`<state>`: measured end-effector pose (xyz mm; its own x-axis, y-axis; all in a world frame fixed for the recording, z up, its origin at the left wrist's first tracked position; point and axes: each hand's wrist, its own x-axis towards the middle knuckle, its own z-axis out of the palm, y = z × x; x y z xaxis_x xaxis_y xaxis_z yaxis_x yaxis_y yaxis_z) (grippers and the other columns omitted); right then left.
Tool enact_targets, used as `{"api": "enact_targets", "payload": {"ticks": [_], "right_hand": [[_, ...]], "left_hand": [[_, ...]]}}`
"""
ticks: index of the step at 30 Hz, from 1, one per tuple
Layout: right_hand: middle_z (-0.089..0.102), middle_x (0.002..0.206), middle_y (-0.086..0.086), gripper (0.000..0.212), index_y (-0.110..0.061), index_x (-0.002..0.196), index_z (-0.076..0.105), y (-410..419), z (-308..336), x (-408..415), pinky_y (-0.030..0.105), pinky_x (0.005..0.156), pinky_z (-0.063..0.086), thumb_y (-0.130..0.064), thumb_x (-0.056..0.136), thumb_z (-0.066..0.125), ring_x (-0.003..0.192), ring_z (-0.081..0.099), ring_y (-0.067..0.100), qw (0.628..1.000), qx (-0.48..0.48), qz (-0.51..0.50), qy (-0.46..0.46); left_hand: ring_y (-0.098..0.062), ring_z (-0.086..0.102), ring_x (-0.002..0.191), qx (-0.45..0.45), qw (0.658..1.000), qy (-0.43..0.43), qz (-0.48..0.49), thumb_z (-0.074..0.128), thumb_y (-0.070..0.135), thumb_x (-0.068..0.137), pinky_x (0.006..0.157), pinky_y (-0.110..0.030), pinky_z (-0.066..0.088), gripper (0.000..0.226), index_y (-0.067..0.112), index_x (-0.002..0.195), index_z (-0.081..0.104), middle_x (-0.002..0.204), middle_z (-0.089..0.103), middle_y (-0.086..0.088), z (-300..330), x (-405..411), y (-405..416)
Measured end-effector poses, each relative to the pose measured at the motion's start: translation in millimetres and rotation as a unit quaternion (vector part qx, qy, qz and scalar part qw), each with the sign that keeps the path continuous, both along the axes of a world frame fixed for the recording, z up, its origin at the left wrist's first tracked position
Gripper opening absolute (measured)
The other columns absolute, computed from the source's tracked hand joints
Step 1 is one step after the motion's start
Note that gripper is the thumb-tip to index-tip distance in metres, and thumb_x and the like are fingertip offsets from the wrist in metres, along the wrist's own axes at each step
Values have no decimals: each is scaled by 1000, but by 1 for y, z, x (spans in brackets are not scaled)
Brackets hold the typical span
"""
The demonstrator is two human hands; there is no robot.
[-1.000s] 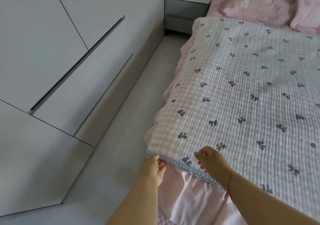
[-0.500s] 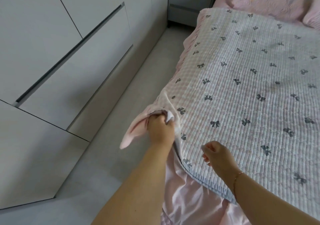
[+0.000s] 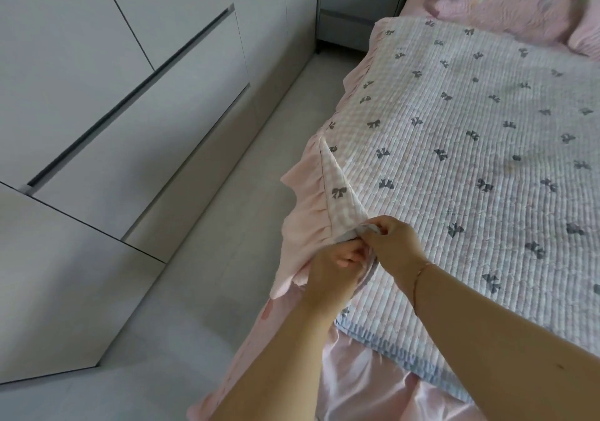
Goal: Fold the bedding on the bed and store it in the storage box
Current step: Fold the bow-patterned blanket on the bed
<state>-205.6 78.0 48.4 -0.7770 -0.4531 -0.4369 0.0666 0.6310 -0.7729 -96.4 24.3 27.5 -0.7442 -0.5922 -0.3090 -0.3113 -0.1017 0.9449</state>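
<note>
Quilt [image 3: 454, 161]: near corner pinched by left hand [image 3: 328, 274] and right hand [image 3: 389, 245], otherwise flat on bed; folding barely begun, storage box unseen.

Ribbed, matt quilted cloth bedding [image 3: 470, 161] over a glossy satin-like pink sheet [image 3: 373, 385]; smooth matt cabinet fronts [image 3: 97, 96].

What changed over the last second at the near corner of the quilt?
The left hand lifted the near corner of the bow-print quilted blanket off the bed; the right hand came over and now pinches that corner too. The rest of the blanket stays flat.
</note>
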Motion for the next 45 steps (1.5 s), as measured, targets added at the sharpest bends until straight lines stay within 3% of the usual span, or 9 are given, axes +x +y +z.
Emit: {"api": "enact_targets", "payload": {"ticks": [4, 7, 11, 13, 17, 23, 32, 38, 45], "right_hand": [[67, 78, -4, 10, -25, 79, 67, 7, 3, 2, 25, 62, 51, -20, 87, 64, 75, 63, 14, 998, -44, -35, -7], [69, 78, -6, 6, -25, 83, 69, 10, 9, 10, 20, 60, 49, -22, 86, 65, 73, 64, 10, 997, -59, -38, -17], [70, 75, -4, 5, -22, 87, 69, 20, 25, 10, 19, 60, 51, -25, 87, 65, 69, 66, 10, 997, -69, -24, -10], [69, 74, -7, 7, -23, 84, 69, 31, 32, 4, 19, 60, 50, -27, 87, 65, 69, 64, 8, 998, -56, -12, 10], [64, 64, -7, 16, -21, 75, 69, 66, 43, -14, 17, 48, 40, -28, 88, 64, 53, 52, 5, 999, -31, 8, 39], [64, 64, -1, 28, -16, 66, 68, 118, 63, -41, 18, 51, 42, -25, 91, 60, 56, 55, 9, 994, -17, 54, 98], [65, 73, 1, 21, -19, 72, 69, 210, 81, -83, 39, 76, 53, -31, 89, 62, 70, 59, 16, 994, -95, 47, -13], [62, 71, 4, 36, -4, 77, 64, 244, 91, -92, 42, 75, 53, -36, 91, 57, 66, 56, 17, 993, -108, 27, -48], [41, 57, 0, 44, -15, 60, 38, 264, 120, -129, 25, 53, 30, -41, 94, 47, 51, 36, 14, 998, -50, -12, 46]], "left_hand": [[-17, 60, 76, -88, 926, -152, 334, 62, 24, 84, 70, -30, 46, 17, 9, 90, 69, 79, 65, -2, -9, 10, -29], [-29, 65, 93, 230, 932, -176, 216, 64, 69, 71, 91, -40, 51, 69, 12, 110, 64, 97, 69, -11, -5, -8, -40], [-24, 67, 61, 406, 902, -110, 95, 50, 58, 91, 71, -30, 54, 60, 2, 93, 71, 65, 69, -15, 20, -36, -32], [-20, 61, 42, 355, 922, -137, 73, 56, 52, 90, 45, -19, 46, 53, 1, 86, 71, 57, 66, -11, 32, -49, -31], [-17, 70, 74, -43, 966, -239, 83, 76, 45, 71, 64, -29, 57, 66, 30, 131, 52, 95, 70, 2, 50, -74, -14], [-27, 59, 98, -451, 848, -280, 13, 54, 24, 95, 79, -38, 52, 25, 27, 119, 52, 104, 58, -4, 109, -110, 48], [-26, 61, 94, -454, 844, -279, 49, 45, 32, 99, 70, -32, 43, 25, 20, 121, 51, 102, 64, -4, 149, -136, 134], [-17, 58, 58, -106, 948, -296, 58, 74, 28, 83, 30, -15, 35, 44, 5, 115, 57, 76, 60, -6, 166, -138, 152], [-35, 67, 92, -221, 951, -186, -112, 55, 19, 95, 69, -32, 51, 22, 2, 100, 66, 96, 70, -17, 148, -166, 217]]}}
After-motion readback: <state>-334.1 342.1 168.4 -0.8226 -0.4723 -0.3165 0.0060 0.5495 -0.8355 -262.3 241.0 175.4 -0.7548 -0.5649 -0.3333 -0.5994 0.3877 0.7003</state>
